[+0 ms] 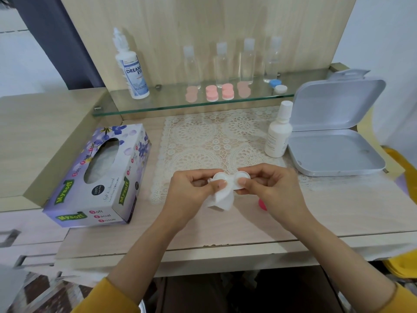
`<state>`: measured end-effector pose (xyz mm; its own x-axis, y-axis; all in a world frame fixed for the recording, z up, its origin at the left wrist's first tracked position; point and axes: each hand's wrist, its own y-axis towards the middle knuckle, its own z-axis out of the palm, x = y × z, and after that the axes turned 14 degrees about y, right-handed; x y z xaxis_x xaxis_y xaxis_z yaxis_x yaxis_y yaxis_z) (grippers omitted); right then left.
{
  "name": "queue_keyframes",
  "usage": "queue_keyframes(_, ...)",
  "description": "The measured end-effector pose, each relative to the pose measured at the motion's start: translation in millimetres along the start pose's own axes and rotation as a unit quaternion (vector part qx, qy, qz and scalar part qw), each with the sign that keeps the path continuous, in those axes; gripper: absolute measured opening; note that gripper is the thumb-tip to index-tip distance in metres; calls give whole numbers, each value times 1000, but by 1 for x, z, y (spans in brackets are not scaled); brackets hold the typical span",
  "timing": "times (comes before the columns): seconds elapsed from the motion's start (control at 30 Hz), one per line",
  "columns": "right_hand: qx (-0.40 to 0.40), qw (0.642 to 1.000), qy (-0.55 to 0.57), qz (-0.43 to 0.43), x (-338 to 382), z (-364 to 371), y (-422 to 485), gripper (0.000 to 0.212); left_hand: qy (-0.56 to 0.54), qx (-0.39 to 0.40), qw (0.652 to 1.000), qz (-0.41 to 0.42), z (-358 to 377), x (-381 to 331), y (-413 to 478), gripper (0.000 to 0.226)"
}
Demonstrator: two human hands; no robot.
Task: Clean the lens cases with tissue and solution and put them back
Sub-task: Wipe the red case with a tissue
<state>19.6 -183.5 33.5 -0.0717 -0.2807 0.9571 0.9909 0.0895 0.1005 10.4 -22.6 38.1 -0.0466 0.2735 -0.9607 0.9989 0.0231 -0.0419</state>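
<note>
A white two-cup lens case (233,179) without its caps is held above the table's front, over the edge of a lace mat (216,136). My right hand (270,186) pinches the case's right cup. My left hand (191,188) holds a crumpled white tissue (220,199) against the left cup, thumb pressed on it. A pink cap (262,204) lies on the table, half hidden under my right hand. A small white solution bottle (278,132) stands at the mat's right edge. Two pink lens cases (220,92) and a blue-and-white one (278,85) sit on the glass shelf (171,107).
A purple tissue box (99,177) lies at the left. An open grey hinged box (334,136) sits at the right. On the shelf stand a large solution bottle (132,68) and several clear bottles (247,62). A yellow object (404,172) shows at the far right.
</note>
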Motion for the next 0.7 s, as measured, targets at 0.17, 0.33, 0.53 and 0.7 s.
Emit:
queue_keyframes(0.17,6,1000,8,7,2,1,-1,19,33,8,999,5,-4,3,3,17)
queue_keyframes(0.33,18,1000,4,14,0,2,-4,17,47,-21,999,-16,0,2,3,8)
queue_keyframes(0.53,16,1000,3,18,0,0,-5,15,70,-16,997,3,0,5,3,13)
queue_keyframes(0.7,18,1000,-1,15,0,0,-4,16,61,-7,998,1,0,4,0,14)
